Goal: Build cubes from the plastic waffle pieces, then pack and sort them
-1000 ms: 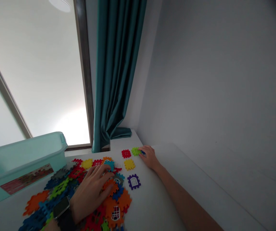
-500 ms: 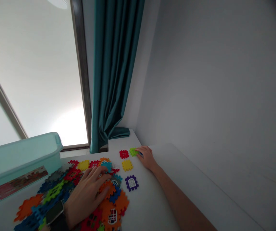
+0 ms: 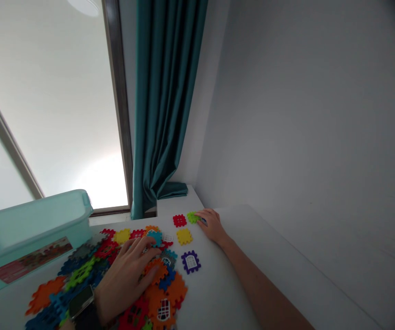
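Note:
My left hand lies palm down over a heap of notched plastic tiles, its fingers apart. Its fingertips reach a light-blue tile, and the thumb is over an orange tile. Farther off, my right hand rests low on the table with bent fingers around a blue tile, which is mostly hidden beneath them. Its fingertips touch the edge of a lime-green tile. A red tile lies left of the green one, with a yellow tile and a purple window tile nearer to me.
A pale turquoise bin stands at the left, beyond the heap. The white table runs toward a grey wall on the right. A teal curtain hangs behind, its bottom end lying on a white surface.
The whole view has shifted slightly, so things appear a little farther right. Both hands hold nearly the same places over the tiles.

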Motion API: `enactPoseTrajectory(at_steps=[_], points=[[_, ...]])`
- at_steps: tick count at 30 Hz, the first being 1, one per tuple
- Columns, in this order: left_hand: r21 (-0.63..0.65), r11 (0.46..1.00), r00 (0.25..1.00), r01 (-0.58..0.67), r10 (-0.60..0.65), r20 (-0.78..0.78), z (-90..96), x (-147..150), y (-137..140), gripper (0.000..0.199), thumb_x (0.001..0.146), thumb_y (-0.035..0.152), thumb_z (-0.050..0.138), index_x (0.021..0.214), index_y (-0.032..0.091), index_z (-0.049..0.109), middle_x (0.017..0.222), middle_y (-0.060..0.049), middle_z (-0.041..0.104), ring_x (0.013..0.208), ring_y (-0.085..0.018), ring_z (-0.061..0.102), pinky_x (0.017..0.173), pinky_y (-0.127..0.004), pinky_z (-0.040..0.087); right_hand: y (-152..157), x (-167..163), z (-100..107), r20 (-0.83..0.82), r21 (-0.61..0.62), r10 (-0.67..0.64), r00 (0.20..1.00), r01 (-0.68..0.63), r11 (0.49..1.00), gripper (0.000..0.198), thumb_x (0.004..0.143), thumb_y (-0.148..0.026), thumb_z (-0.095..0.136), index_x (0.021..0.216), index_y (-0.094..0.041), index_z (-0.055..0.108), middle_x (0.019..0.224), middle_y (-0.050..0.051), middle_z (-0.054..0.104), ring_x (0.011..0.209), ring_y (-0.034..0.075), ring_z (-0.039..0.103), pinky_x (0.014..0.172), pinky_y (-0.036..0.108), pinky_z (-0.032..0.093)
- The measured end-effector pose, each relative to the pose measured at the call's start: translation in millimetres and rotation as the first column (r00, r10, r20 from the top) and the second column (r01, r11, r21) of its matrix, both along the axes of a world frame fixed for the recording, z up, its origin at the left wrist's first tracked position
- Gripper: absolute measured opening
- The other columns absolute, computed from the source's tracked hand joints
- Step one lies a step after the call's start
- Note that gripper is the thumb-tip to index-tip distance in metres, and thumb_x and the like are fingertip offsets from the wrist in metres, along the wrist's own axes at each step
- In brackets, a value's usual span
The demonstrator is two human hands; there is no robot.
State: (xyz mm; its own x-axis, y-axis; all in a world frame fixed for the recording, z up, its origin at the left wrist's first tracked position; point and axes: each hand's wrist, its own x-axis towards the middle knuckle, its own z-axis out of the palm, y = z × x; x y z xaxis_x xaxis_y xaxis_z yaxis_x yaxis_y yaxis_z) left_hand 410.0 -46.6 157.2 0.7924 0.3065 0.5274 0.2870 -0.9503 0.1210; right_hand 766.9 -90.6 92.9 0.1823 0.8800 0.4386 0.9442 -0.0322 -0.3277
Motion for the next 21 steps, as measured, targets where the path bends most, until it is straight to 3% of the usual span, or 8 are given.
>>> enactPoseTrajectory(at_steps=[12, 21], points=[[-0.005, 1.000, 1.000, -0.006, 0.005, -0.031, 2.0, -1.4, 1.0, 0.027, 0.092, 0.027, 0.053, 0.117, 0.031, 0.064, 0.124, -0.005, 0.060, 0.107, -0.027, 0.061, 0.096, -0.045, 0.050, -0.2, -0.4, -0.5, 0.009, -0.020, -0.007, 1.000, 0.007, 1.000, 0.028, 0.091, -0.029, 0.057, 0.115, -0.029, 0.070, 0.123, 0.002, 0.070, 0.122, 0.025, 0.053, 0.107, 0.046, 0.032], [-0.068, 0.997, 0.990, -0.037, 0.027, -0.135, 15.3, -1.3, -3.4, 0.027, 0.092, 0.028, 0.056, 0.117, 0.031, 0.063, 0.124, -0.005, 0.061, 0.110, -0.027, 0.060, 0.097, -0.046, 0.048, -2.8, -4.4, 1.2, 0.006, -0.003, -0.053, 0.999, 0.053, 0.999, 0.028, 0.089, -0.028, 0.057, 0.114, -0.028, 0.070, 0.130, 0.005, 0.065, 0.125, 0.025, 0.051, 0.108, 0.045, 0.032]])
